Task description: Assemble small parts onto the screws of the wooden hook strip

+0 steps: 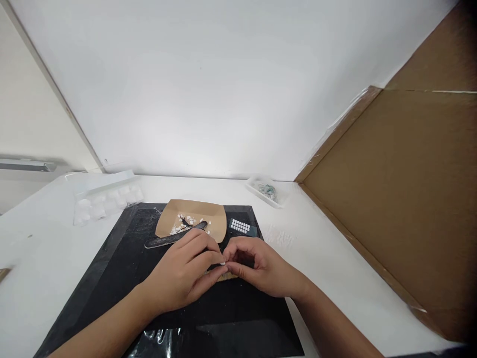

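My left hand and my right hand meet over the black mat, their fingertips pinched together. Between the fingertips shows a small white piece; the fingers cover most of it. Under the hands lies something yellowish, mostly hidden. Just beyond my left hand, a dark flat stick with rounded ends, like a nail file, rests against a brown paper tray. Inside that tray are scattered white bits and a short black tool. A dark card with rows of white ovals lies beyond my right hand.
A clear plastic case with white contents stands at the back left. At the back right sits a white tray holding small greenish items. Tiny clear pieces lie right of the mat. A brown board borders the table's right side.
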A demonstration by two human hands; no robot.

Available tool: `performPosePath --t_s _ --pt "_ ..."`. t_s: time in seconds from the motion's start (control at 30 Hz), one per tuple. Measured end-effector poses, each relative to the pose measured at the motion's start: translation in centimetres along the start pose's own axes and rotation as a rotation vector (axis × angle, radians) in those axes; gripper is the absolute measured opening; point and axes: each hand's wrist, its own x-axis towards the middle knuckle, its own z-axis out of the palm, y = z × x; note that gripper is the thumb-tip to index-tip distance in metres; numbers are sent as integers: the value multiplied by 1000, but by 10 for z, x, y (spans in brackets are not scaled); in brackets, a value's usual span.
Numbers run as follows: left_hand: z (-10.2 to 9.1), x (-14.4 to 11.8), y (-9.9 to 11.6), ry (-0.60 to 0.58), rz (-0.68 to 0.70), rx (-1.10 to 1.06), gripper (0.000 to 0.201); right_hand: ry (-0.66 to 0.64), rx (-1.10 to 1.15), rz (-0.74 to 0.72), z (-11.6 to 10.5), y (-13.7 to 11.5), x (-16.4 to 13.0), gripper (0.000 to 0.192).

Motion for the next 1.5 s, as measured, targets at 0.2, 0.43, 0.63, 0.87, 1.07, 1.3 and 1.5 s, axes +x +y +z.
performPosePath --t_s 0.2,0.43,0.63,0.87,1.07,1.3,1.5 --pt "-2 1 -1 5 -8 -53 12 31 -26 -27 3 -4 -2 23" --pt "-2 -2 -2 87 70 -53 21 33 82 -40 7 -10 -4 24" --pt "-6 3 1 112 16 -159 16 26 167 -14 11 -15 -5 19" --pt "-8 2 3 62 -22 -186 19 88 51 -55 11 -20 -7 13" --pt "-7 -1 6 51 -7 -188 25 87 30 -78 13 -27 -11 13" --pt "-4 -6 6 55 -14 -220 23 60 89 -68 17 -27 -14 17" --pt "-5 -6 10 73 6 -216 25 75 78 -120 15 -25 -14 10"
